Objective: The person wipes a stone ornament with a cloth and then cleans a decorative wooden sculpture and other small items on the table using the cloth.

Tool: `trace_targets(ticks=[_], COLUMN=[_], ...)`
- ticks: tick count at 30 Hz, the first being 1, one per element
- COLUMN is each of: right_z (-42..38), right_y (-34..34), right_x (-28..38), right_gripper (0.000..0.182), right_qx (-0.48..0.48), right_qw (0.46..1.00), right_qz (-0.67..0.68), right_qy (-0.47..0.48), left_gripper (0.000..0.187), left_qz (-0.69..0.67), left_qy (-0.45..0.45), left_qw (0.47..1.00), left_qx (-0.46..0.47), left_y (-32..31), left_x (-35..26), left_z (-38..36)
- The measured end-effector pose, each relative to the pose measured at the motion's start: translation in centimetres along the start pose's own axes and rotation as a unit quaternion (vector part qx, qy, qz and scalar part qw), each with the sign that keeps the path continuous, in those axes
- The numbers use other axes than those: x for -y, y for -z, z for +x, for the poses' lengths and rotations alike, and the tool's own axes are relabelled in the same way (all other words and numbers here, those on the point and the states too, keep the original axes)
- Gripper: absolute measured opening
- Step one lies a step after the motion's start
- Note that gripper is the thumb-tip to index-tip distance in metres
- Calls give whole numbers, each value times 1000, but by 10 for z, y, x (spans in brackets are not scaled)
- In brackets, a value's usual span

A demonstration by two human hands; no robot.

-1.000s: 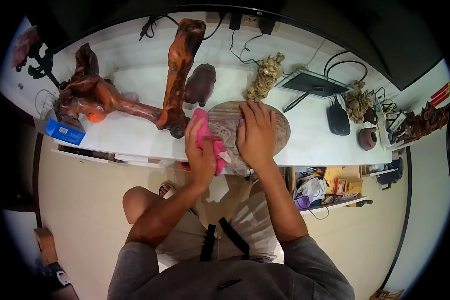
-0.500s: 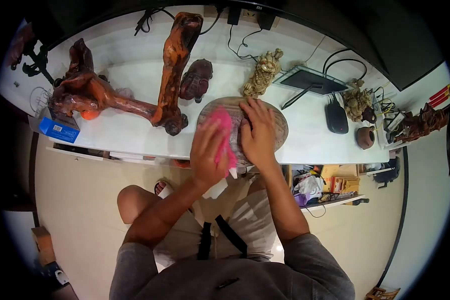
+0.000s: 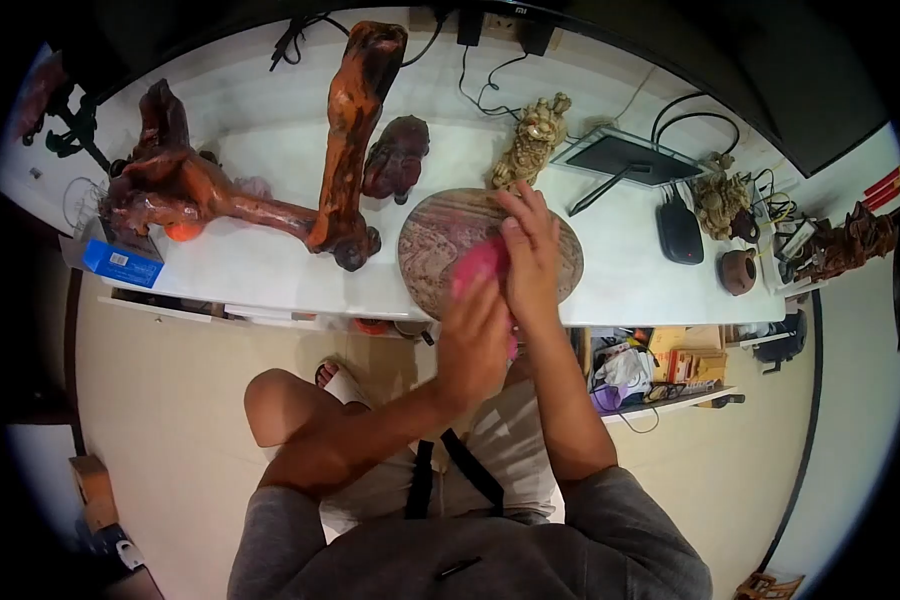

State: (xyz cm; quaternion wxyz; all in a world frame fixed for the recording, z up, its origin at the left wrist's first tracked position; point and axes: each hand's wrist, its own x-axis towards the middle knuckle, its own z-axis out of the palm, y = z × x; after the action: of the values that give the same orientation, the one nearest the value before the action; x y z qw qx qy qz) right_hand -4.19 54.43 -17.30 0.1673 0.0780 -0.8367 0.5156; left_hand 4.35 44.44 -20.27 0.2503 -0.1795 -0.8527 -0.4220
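Note:
A round, streaked brown-grey stone-like plate (image 3: pixel 430 245) lies at the front edge of the white table top. My left hand (image 3: pixel 475 335) presses a pink cloth (image 3: pixel 482 265) on the plate's lower middle, its fingers bunched over the cloth and slightly blurred. On the plate's right part, my right hand (image 3: pixel 533 260) rests tilted with its fingers stretched out, touching or very near the cloth's right side. A beige carved figurine (image 3: pixel 535 135) stands just behind the plate. To the left of it is a dark red carved piece (image 3: pixel 397 160).
A large orange-brown wood sculpture (image 3: pixel 345 140) fills the left side, near a blue box (image 3: pixel 120 262). At the right are a tablet-like panel (image 3: pixel 635 160), a black router-like device (image 3: pixel 680 228), a small clay pot (image 3: pixel 738 270) and cables. Below, an open drawer (image 3: pixel 660 370) holds mixed items.
My left hand and the pink cloth have moved right across the plate and a little down. My right hand has turned more onto its edge and shifted slightly right, uncovering the plate's left part.

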Motion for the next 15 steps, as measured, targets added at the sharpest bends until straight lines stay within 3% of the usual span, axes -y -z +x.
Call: trace_targets(ticks=[2, 4, 5, 8, 9, 12, 13, 15], right_z=[1, 2, 1, -27, -38, -49, -46, -41], right_y=[7, 13, 15, 22, 23, 18, 21, 29], right_x=[-3, -10, -14, 13, 12, 28, 24, 23], right_gripper=[39, 44, 45, 40, 43, 45, 48, 49], right_qx=[-6, -26, -36, -46, -10, 83, 107, 125], right_qw=[988, 927, 911, 987, 994, 984, 984, 977], right_qz=[147, 366, 401, 153, 83, 100, 80, -82], right_qy=[-38, -76, -93, 7, 64, 125, 115, 150], left_gripper=[40, 39, 39, 37, 41, 52, 62, 69], left_qz=[-37, -89, -110, -184, -199, -458, -455, -467], left_qy=[-9, -19, -13, 27, 45, 119, 93, 95], left_qw=[999, 996, 994, 982, 979, 879, 886, 879], left_qx=[13, 22, 23, -43, -20, -57, -8, -32], left_y=[-5, -1, 5, 8, 13, 12, 13, 14], left_x=[-5, -9, -10, -1, 4, 8, 22, 40], left_z=[-6, 2, 4, 16, 27, 48, 50, 56])
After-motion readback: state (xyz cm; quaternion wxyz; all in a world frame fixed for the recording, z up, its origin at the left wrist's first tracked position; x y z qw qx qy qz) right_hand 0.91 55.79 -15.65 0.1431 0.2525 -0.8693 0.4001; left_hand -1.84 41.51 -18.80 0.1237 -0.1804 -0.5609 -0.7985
